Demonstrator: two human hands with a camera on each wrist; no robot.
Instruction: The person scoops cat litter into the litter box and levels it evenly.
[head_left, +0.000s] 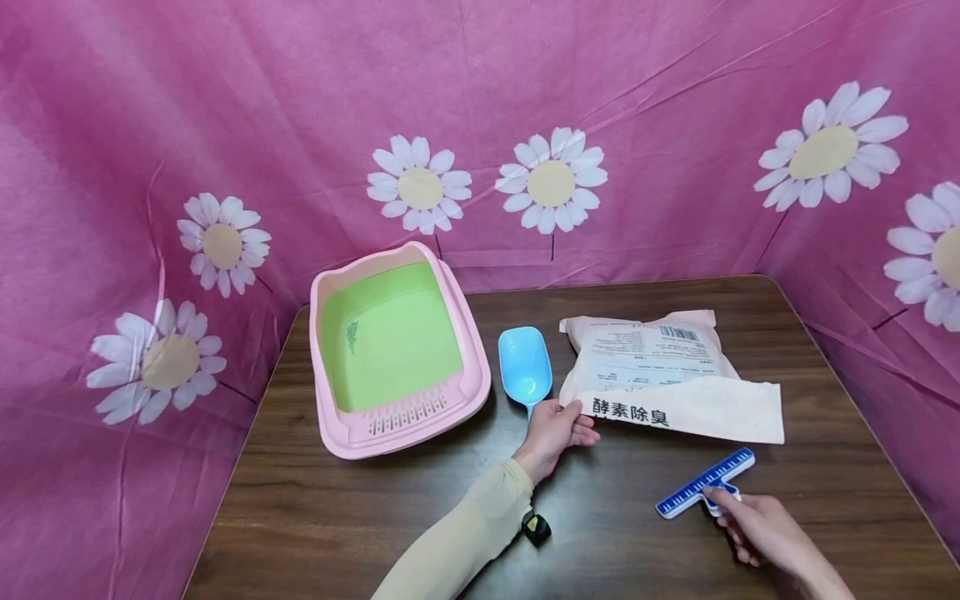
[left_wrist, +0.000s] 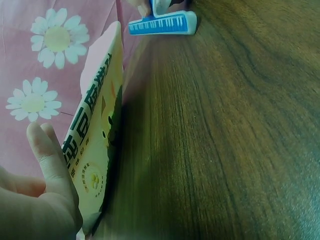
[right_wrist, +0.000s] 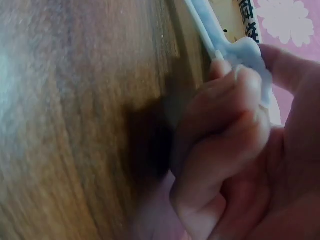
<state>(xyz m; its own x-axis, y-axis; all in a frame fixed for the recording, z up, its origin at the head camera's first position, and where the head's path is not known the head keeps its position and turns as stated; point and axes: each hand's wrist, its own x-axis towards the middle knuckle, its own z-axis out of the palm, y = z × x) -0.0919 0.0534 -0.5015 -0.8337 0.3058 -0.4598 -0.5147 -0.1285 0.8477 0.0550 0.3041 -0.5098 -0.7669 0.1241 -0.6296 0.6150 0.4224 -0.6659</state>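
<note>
My left hand (head_left: 551,435) is at the near left corner of a pale pink and cream bag (head_left: 648,358), its thumb and fingers pinching the folded edge. In the left wrist view, that hand (left_wrist: 42,185) lies along the printed side of the bag (left_wrist: 95,125). To the right, my right hand (head_left: 761,529) grips a blue and white bag clip (head_left: 705,483) by its handle, thumb on top. The clip's long bar is off the bag, nearer to me. In the right wrist view, curled fingers (right_wrist: 220,125) hold the clip's white handle (right_wrist: 247,55).
A pink litter box (head_left: 476,387) with a green inside stands at the left; a few dark green specks lie in it. A light blue scoop (head_left: 525,358) rests between box and bag, its handle partly behind my left hand. Pink flowered cloth (head_left: 480,100) hangs around the wooden table (head_left: 600,533).
</note>
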